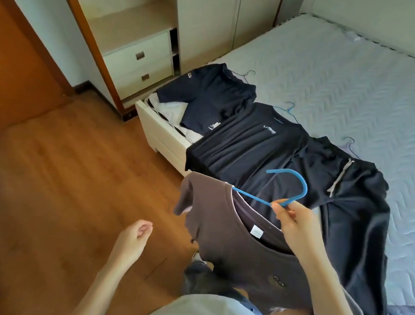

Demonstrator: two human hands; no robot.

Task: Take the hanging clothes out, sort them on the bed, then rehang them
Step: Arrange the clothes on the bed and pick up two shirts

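A person's right hand [293,222], raised beside the bed [346,81], has its grip clamped on the neck of a blue hanger [305,189] carrying a brown T-shirt [239,243]. The shirt's white neck tag [257,230] cannot be read. The left hand [134,236] hangs over the wooden floor [61,182], fingers loosely curled and holding nothing. On the bed lie a navy shirt [212,92], a black T-shirt [247,145] and dark drawstring trousers [348,195], their small white logos too blurred to read.
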